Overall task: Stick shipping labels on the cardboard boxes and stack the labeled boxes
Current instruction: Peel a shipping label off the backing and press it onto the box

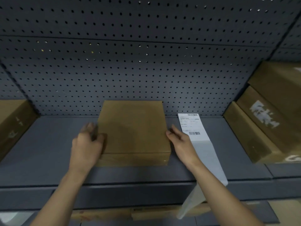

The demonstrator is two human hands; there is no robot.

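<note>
squarely between left hand [87,142], right hand [180,142]: box [133,128]

We face a dark grey pegboard wall [130,66], a horizontal seam [114,39] crossing it high up. A matching grey shelf [48,152] juts toward us below it. Light is dim; a few holes glint.

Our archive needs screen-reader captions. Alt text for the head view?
Two bare hands flank a plain cardboard box on a grey shelf: left hand blurred at its left edge, right hand open against its right side. A label strip lies to its right, overhanging the shelf; stacked boxes stand far right.
</note>
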